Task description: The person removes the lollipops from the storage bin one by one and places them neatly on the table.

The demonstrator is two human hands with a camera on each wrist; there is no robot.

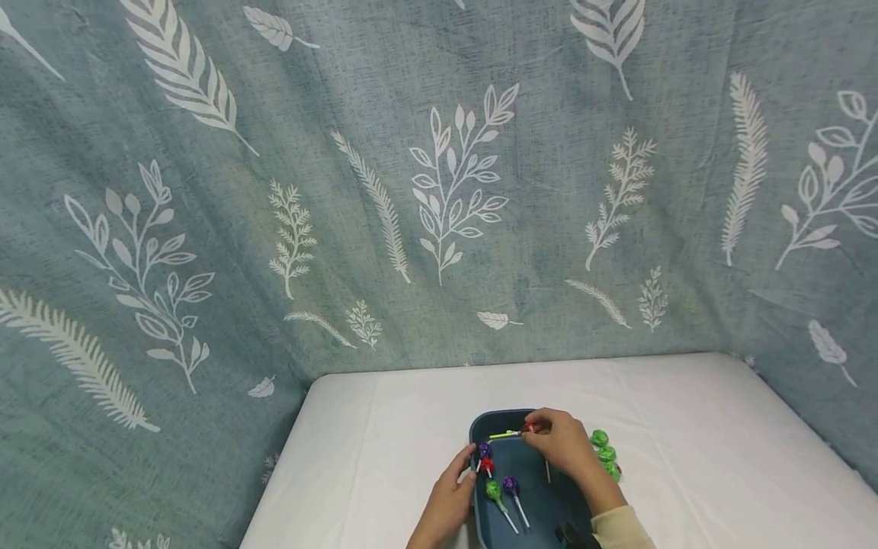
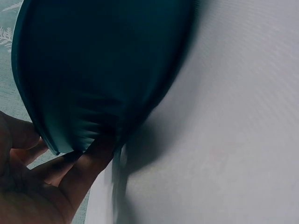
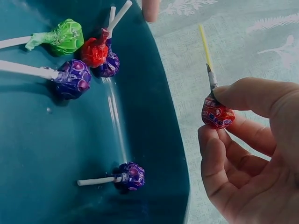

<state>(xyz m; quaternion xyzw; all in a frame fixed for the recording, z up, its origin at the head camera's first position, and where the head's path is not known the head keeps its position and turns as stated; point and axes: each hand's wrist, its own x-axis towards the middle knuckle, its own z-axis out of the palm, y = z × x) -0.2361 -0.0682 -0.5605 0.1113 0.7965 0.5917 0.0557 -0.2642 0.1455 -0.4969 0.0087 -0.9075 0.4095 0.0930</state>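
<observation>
My right hand [image 1: 562, 442] pinches a lollipop [image 3: 217, 113] in a red wrapper, with a yellow stick, over the far end of a dark blue tray [image 1: 504, 461]. The left hand [image 1: 449, 499] grips the tray's left side, its fingers [image 2: 88, 175] against the outer wall and the thumb by the rim. Inside the tray lie a green lollipop [image 3: 67, 38], a purple lollipop [image 3: 72, 80] beside it, and a red lollipop [image 3: 95, 52] overlapping another purple one [image 3: 109, 65]. A further purple lollipop [image 3: 133, 176] lies apart, its head hidden by my right hand in the head view.
Several green-wrapped lollipops [image 1: 607, 454] lie on the white table [image 1: 384, 442] just right of the tray, partly behind my right forearm. A blue-green leaf-patterned cloth [image 1: 466, 320] hangs behind the table and along both sides.
</observation>
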